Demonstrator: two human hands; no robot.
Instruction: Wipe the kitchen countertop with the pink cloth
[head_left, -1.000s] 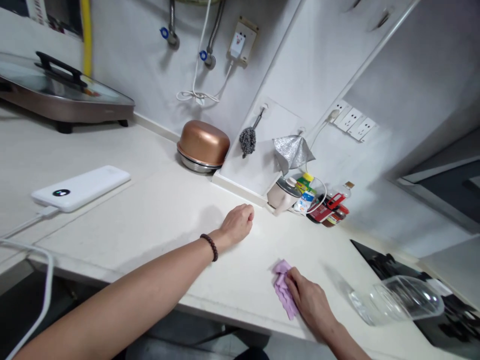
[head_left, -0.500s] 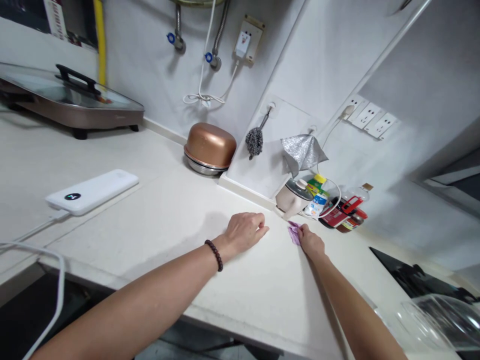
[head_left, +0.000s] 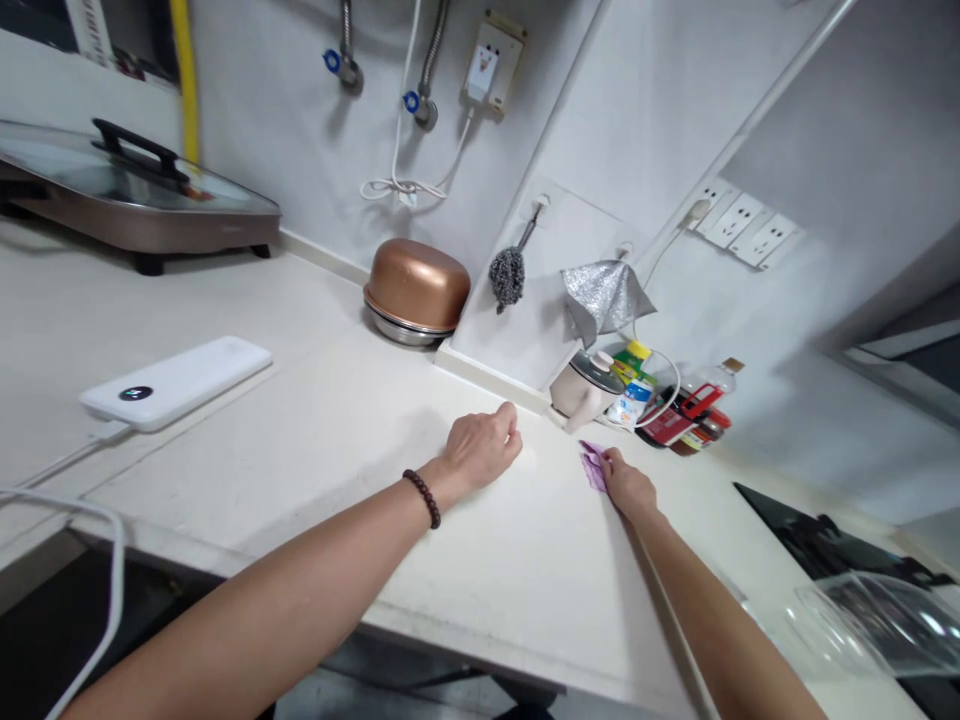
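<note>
**Purple cloth at the back of the countertop, under the right hand**

The right hand (head_left: pixel 628 487) reaches far across the cream stone countertop (head_left: pixel 360 440), its fingers bunched down on a small purple cloth (head_left: pixel 593 466). The cloth lies flat on the surface close to the countertop's rear edge, just in front of a small beige electric cooker with a lid (head_left: pixel 581 388). Whether the fingers pinch the cloth or only press it cannot be told from behind.

The left hand (head_left: pixel 484 450) rests on the countertop near the cloth but apart from it. It is curled into a loose fist and holds nothing. A dark beaded bracelet (head_left: pixel 423 497) sits on its wrist.

At the inner corner of the countertop stands an upturned copper-coloured metal bowl (head_left: pixel 416 285). A white rectangular power bank (head_left: pixel 176 382) lies towards the left edge, and a brown electric griddle with a glass lid (head_left: pixel 135 200) stands at the back left. A cluster of bottles and cartons (head_left: pixel 667 405) stands against the wall behind the cooker. A clear domed lid (head_left: pixel 877 625) lies at the near right corner.
</note>
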